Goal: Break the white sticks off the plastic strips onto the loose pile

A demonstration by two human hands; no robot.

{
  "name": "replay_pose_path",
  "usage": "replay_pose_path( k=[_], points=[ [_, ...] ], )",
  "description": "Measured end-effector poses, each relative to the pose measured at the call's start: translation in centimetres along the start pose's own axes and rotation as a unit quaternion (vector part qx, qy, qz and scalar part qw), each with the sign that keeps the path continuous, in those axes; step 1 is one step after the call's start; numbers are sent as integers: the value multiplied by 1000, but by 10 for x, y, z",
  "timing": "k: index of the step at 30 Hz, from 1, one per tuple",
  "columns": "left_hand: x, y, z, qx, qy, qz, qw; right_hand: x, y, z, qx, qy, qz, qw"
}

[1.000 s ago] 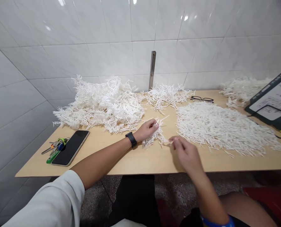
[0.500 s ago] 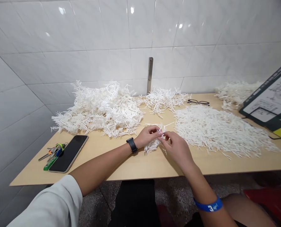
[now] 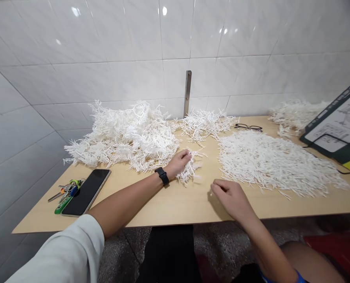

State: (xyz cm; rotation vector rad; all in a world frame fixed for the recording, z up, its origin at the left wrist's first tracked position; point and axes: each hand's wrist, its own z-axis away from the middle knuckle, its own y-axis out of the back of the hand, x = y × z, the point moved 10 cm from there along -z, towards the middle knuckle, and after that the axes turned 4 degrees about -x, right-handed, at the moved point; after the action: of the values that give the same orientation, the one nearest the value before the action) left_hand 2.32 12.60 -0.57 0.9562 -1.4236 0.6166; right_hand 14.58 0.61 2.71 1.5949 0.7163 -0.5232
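Nearest the front edge of the worktop (image 3: 169,210), the right hand (image 3: 232,197) has parted from the white cluster (image 3: 189,173), its fingers curled closed, any contents hidden. The left hand (image 3: 177,164), slightly farther back, now alone grasps that cluster, so separation at the fingertips has paused. Beyond, toward the back edge, lies the large white heap (image 3: 130,135).

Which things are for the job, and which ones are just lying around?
Seemingly for the job: small white clump in left hand, big white tangle, smaller white tangle, flat white spread.

Probably just lying around: smartphone, keys, eyeglasses, printed box.
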Motion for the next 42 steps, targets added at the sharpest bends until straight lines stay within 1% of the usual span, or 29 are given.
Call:
replay_pose_path(
  k=[1, 2, 4, 5, 7, 8, 9, 10, 11, 12, 14, 16, 17, 19, 22, 24, 28, 32, 34, 37, 39, 42],
  points=[
    [0, 2, -1, 1, 2, 8, 1000, 5, 4, 2, -6, 0, -8, 1000],
    [2, -2, -1, -18, -4, 10, 1000, 11, 11, 1, -3, 4, -4, 1000],
    [9, -11, 1, -55, -14, 14, 998, 24, 31, -7, 25, 13, 42, 999],
    [11, -13, 2, -59, -14, 17, 998, 30, 42, -12, 49, 13, 82, 995],
    [14, -13, 5, -39, -4, 27, 999, 35, 62, -24, 103, 7, 174, 979],
    [14, -13, 6, -27, 2, 30, 999, 33, 69, -27, 130, 7, 203, 970],
    [14, -12, 7, -18, 6, 31, 999, 27, 73, -29, 154, 12, 210, 965],
    [14, -13, 8, -13, 8, 30, 999, 20, 72, -29, 165, 18, 195, 967],
    [14, -13, 9, -11, 6, 28, 1000, 12, 67, -29, 160, 22, 161, 974],
    [15, -14, 9, -8, 0, 23, 1000, 4, 57, -29, 136, 24, 119, 983],
    [19, -13, 11, 6, -18, 14, 1000, -10, 29, -25, 65, 14, 56, 996],
    [21, -11, 13, 22, -32, 7, 999, -19, 5, -20, 17, -3, 55, 998],
    [21, -11, 13, 27, -34, 9, 999, -21, -3, -17, 11, -10, 71, 997],
    [20, -11, 13, 27, -30, 24, 999, -19, -10, -15, 17, -21, 114, 993],
    [16, -12, 11, 14, -31, 52, 998, -11, -8, -15, 52, -16, 150, 987],
    [16, -12, 10, 6, -37, 52, 998, -5, -4, -16, 76, -9, 153, 985],
    [21, -13, 9, -10, -60, 29, 998, 4, 1, -20, 111, -2, 133, 985],
    [28, -14, 11, -32, -82, 39, 995, 6, 5, -23, 151, 16, 106, 983],
    [31, -16, 12, -48, -94, 50, 993, 6, 5, -25, 145, 25, 56, 987],
    [35, -18, 13, -62, -114, 57, 990, 12, -2, -30, 103, 11, -81, 991],
    [36, -18, 14, -53, -120, 50, 990, 15, -6, -32, 85, 0, -158, 984],
    [35, -15, 13, -23, -123, 27, 992, 18, -8, -33, 86, -7, -225, 970]
  ],
)
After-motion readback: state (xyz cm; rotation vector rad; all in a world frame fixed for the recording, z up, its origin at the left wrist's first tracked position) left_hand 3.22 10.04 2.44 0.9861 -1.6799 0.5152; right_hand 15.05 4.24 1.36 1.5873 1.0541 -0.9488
